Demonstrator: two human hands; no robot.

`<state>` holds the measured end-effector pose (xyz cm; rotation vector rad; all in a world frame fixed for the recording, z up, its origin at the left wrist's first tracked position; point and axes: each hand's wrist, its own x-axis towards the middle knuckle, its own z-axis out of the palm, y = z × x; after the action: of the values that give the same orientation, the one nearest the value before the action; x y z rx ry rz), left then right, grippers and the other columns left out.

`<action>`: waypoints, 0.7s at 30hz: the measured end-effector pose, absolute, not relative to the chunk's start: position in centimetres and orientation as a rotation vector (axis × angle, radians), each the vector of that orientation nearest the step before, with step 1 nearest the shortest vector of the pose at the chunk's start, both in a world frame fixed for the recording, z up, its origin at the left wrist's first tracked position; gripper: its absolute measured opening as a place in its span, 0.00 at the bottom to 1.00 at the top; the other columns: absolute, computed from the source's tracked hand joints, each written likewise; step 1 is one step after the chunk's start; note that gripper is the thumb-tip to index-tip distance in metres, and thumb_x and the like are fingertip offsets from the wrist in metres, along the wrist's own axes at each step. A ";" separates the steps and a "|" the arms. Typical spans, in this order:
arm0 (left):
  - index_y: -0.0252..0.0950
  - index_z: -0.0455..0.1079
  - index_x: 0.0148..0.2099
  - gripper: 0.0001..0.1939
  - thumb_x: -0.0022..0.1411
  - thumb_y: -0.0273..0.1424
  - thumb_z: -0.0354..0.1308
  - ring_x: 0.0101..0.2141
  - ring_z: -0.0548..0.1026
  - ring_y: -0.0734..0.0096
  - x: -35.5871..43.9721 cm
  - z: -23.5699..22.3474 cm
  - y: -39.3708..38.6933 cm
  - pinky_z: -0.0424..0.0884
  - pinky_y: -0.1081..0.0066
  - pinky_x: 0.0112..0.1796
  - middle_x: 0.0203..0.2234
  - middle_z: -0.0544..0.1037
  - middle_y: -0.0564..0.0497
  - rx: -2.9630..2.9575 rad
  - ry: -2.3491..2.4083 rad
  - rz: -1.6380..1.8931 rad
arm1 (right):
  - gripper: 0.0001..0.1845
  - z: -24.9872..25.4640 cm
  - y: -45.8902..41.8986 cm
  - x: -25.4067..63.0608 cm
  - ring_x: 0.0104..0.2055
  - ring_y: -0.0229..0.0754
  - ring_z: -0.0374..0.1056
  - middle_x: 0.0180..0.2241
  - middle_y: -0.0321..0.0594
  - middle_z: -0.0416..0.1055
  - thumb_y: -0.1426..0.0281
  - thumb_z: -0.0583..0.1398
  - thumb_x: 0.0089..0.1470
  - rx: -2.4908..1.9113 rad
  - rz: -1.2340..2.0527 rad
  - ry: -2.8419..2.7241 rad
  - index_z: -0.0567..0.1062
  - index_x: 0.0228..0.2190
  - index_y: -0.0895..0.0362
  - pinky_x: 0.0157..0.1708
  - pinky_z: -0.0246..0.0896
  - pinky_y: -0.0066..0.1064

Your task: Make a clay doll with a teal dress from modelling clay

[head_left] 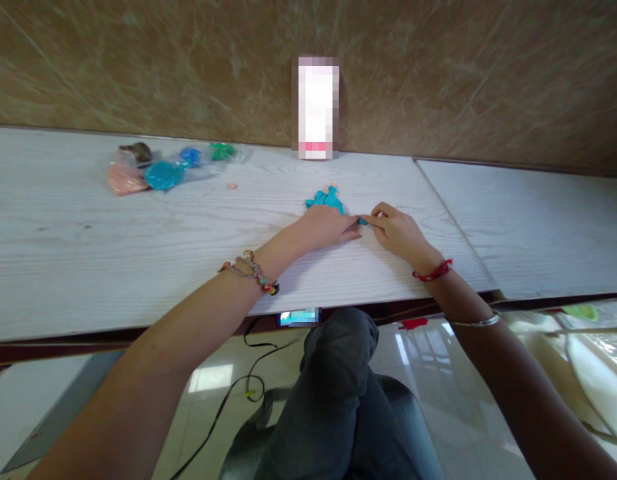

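A small piece of blue modelling clay [362,221] lies between the fingertips of my two hands, low over the white tabletop. My left hand [328,227] reaches in palm down, its fingers stretched and one fingertip at the piece, the thumb apart. From the other side my right hand [396,230] holds the piece at its fingertips, with its other fingers curled. Just beyond my left hand lies a larger flat blue clay shape [328,199] with small peach bits at its upper edge. My left hand partly covers this shape.
Bagged clay in peach [126,180], light blue [164,175], dark blue [190,157] and green [222,151] sits at the back left. A peach clay bit [232,186] lies nearer. A blurred phone [318,110] leans on the wall. A seam [453,223] crosses the white table [113,267].
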<state>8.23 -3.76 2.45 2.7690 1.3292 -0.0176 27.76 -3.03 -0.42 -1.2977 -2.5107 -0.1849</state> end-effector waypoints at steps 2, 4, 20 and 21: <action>0.33 0.63 0.57 0.24 0.67 0.42 0.43 0.42 0.75 0.53 8.1 2.3 -3.8 0.65 0.60 0.43 0.39 0.77 0.37 2.792 1.321 0.009 | 0.19 -0.5 -3.0 27.7 0.32 0.41 0.65 0.37 0.45 0.70 0.77 0.51 0.53 -1.314 -0.186 -2.555 0.78 0.41 0.54 0.29 0.58 0.31; 0.33 0.62 0.58 0.24 0.67 0.42 0.43 0.41 0.75 0.54 7.9 2.2 -3.8 0.65 0.61 0.43 0.39 0.77 0.37 2.820 1.295 0.037 | 0.20 -0.7 -2.9 27.7 0.32 0.41 0.65 0.37 0.45 0.70 0.77 0.51 0.53 -1.291 -0.153 -2.541 0.78 0.41 0.55 0.30 0.59 0.31; 0.35 0.63 0.57 0.22 0.68 0.40 0.42 0.40 0.76 0.61 6.7 2.1 -3.3 0.66 0.67 0.41 0.39 0.77 0.40 2.894 1.159 0.032 | 0.21 -1.1 -2.2 27.5 0.35 0.41 0.65 0.40 0.45 0.69 0.79 0.51 0.53 -1.271 -0.123 -2.538 0.77 0.44 0.54 0.33 0.60 0.30; 0.35 0.64 0.57 0.22 0.68 0.40 0.41 0.40 0.76 0.61 6.4 2.1 -3.2 0.66 0.67 0.41 0.39 0.77 0.41 2.898 1.154 0.041 | 0.22 -1.0 -2.3 27.5 0.35 0.41 0.65 0.40 0.45 0.69 0.79 0.50 0.53 -1.276 -0.131 -2.542 0.76 0.44 0.54 0.33 0.60 0.30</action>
<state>6.45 -3.17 2.11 2.8983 1.1539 0.0411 27.52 -2.26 -1.02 -1.2757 -2.5419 -0.1306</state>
